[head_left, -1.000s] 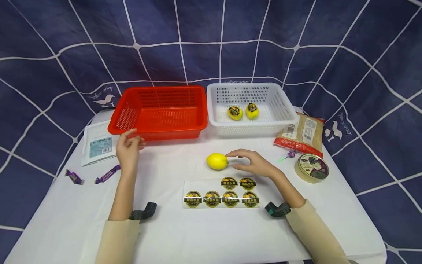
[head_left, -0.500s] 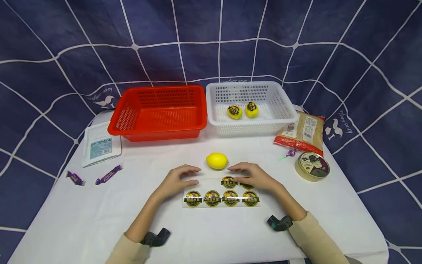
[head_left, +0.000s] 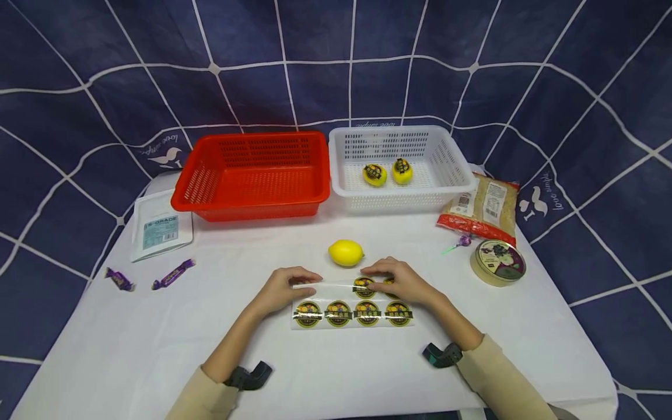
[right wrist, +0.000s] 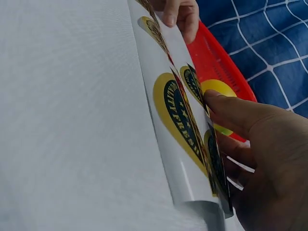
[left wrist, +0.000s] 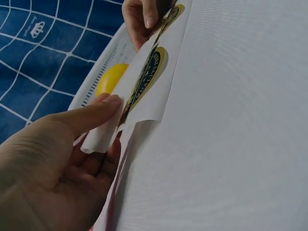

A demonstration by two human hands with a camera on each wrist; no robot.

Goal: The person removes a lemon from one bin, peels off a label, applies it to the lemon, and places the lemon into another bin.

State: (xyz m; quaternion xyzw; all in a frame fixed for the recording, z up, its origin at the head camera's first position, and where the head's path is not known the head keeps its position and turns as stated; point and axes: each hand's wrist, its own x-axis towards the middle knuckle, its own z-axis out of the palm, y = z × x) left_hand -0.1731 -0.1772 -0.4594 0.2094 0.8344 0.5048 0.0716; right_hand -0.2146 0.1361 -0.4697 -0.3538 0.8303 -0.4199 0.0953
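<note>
A sheet of round stickers [head_left: 331, 291] lies on the table, its far edge lifted. At its left far corner my left hand [head_left: 280, 290] pinches the sheet, thumb on top and fingers beneath, as the left wrist view shows with the sheet's curled edge [left wrist: 98, 139]. Across from it my right hand [head_left: 401, 283] grips the right far part, the thumb lying over the printed stickers [right wrist: 180, 115]. Just beyond the sheet sits a yellow lemon [head_left: 346, 253], touched by neither hand.
At the back stand a red basket [head_left: 257, 213] and a white basket [head_left: 404, 204] holding two stickered lemons [head_left: 387, 172]. Left are a white pouch [head_left: 161, 227] and purple wrapped candies [head_left: 173, 274]. Right are a grain bag [head_left: 480, 210], a lollipop [head_left: 462, 241] and a round tin [head_left: 497, 263].
My left hand has come from near the red basket to the sticker sheet and taken hold of it. My right hand has moved from beside the lemon onto the sheet. The far edge has risen.
</note>
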